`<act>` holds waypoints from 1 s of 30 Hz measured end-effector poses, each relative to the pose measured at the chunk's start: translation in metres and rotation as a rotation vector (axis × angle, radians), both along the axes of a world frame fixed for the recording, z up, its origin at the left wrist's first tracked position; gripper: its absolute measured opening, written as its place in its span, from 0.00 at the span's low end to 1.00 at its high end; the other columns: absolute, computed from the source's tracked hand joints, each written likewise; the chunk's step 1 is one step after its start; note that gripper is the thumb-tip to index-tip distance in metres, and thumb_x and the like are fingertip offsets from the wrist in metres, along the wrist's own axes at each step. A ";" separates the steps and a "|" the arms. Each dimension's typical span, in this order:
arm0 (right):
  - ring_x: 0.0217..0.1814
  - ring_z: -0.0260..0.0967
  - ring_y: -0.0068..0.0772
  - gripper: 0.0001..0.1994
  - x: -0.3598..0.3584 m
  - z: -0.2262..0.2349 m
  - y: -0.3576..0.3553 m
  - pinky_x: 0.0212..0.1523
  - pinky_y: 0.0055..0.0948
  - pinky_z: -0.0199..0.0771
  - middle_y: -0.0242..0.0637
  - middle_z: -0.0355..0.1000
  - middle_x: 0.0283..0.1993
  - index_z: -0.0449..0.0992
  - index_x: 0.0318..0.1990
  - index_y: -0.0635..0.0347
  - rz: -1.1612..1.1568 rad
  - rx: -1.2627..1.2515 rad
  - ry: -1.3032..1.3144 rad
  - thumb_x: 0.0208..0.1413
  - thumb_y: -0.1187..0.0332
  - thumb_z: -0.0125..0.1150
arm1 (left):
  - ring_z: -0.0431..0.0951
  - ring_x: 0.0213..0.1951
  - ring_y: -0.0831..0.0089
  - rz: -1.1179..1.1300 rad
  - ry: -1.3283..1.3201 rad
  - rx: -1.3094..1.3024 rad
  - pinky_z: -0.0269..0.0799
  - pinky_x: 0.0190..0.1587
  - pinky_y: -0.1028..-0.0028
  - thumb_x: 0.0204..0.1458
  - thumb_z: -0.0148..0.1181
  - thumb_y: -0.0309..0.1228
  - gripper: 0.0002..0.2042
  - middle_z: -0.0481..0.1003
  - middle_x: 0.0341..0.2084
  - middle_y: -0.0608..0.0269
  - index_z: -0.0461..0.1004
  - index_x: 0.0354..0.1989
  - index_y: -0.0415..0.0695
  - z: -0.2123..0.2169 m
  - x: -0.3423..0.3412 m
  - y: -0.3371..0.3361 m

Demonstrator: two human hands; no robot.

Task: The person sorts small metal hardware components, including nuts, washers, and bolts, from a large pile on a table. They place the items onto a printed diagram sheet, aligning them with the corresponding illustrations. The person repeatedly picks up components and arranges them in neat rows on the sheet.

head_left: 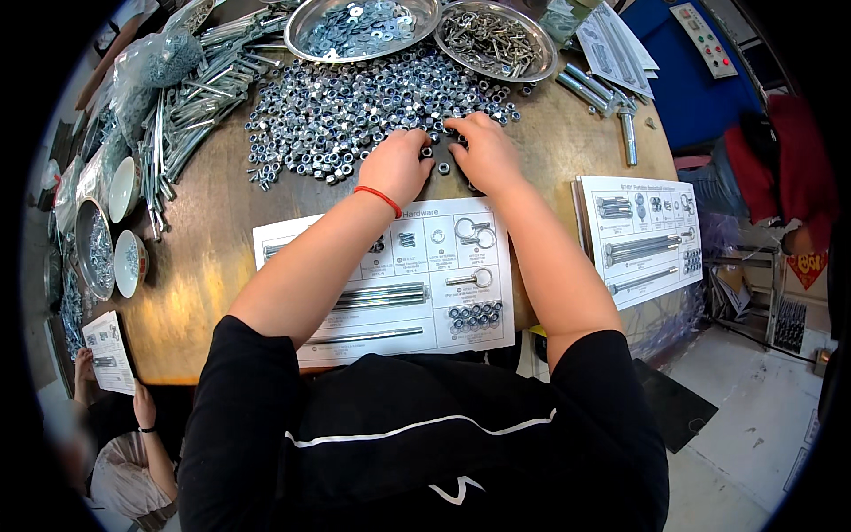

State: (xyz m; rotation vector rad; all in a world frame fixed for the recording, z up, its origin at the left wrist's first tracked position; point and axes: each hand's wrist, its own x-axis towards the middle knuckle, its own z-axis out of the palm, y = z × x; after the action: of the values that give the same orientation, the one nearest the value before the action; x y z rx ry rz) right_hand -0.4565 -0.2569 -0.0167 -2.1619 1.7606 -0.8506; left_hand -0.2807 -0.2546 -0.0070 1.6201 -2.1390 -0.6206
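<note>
A wide heap of silver lock nuts point(332, 115) with blue inserts lies on the wooden table point(199, 293). My left hand point(397, 165), with a red cord at its wrist, rests at the near edge of the heap. Its thumb and forefinger stand apart beside a few nuts; its other fingers are mostly hidden. Facing it, my right hand point(486, 152) curves inward over the same edge, fingers and thumb apart. A few loose nuts point(443, 168) lie between the hands. Under my forearms is a printed hardware sheet point(470, 306) picturing bolts, rings and nuts.
Beyond the nuts stand metal bowls of flat washers point(363, 34) and small screws point(496, 43). Long bolts point(199, 111) pile up at left near small bowls point(129, 263). Large bolts point(628, 137) and another sheet point(643, 235) are at right. A person point(133, 470) holds a sheet lower left.
</note>
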 end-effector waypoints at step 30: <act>0.45 0.70 0.46 0.10 -0.041 0.045 0.206 0.42 0.39 0.71 0.40 0.73 0.39 0.76 0.40 0.62 0.093 0.041 -0.168 0.48 0.76 0.65 | 0.76 0.31 0.62 -0.234 0.101 -0.398 0.74 0.35 0.66 0.50 0.65 0.32 0.10 0.74 0.30 0.58 0.78 0.38 0.41 0.024 0.007 0.062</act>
State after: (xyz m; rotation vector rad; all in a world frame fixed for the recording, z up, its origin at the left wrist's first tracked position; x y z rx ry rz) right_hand -0.4977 -0.0505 0.0288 -2.0629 1.5705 -0.9348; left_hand -0.2736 -0.1923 0.0172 1.1173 -2.2197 -0.3060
